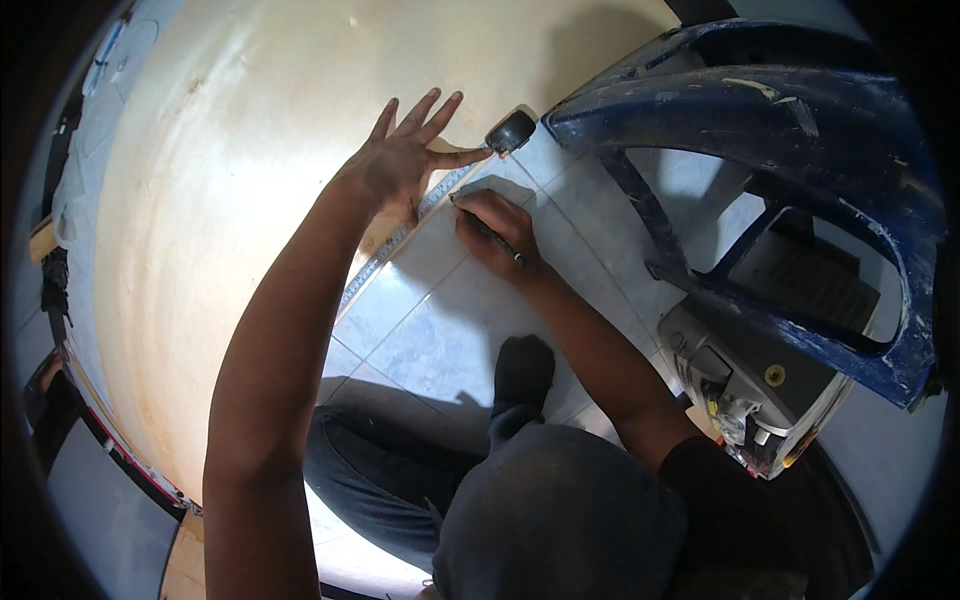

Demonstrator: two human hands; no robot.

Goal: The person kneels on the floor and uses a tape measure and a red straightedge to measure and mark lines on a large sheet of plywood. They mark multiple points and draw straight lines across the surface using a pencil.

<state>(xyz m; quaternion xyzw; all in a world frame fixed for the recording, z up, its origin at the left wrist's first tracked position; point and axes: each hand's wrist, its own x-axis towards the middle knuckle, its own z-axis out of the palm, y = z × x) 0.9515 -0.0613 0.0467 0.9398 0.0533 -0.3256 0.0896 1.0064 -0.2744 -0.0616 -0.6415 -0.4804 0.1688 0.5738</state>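
Note:
A tape measure with a dark case (512, 131) lies at the edge of a large pale wooden sheet (250, 120). Its blade (375, 268) runs along that edge toward me. My left hand (395, 168) is spread over the sheet, with one finger stretched to the case and the thumb down by the blade. In my right hand (497, 232) is a slim dark pencil (501, 245), gripped just right of the blade. The pencil's tip end is close to the sheet's edge.
A scuffed dark blue plastic chair (690, 110) lies tipped over at the right. Beside it sits a grey box-like case (740, 370) with small items. Pale blue floor tiles (430, 320) extend under my bent leg and dark-socked foot (523, 372).

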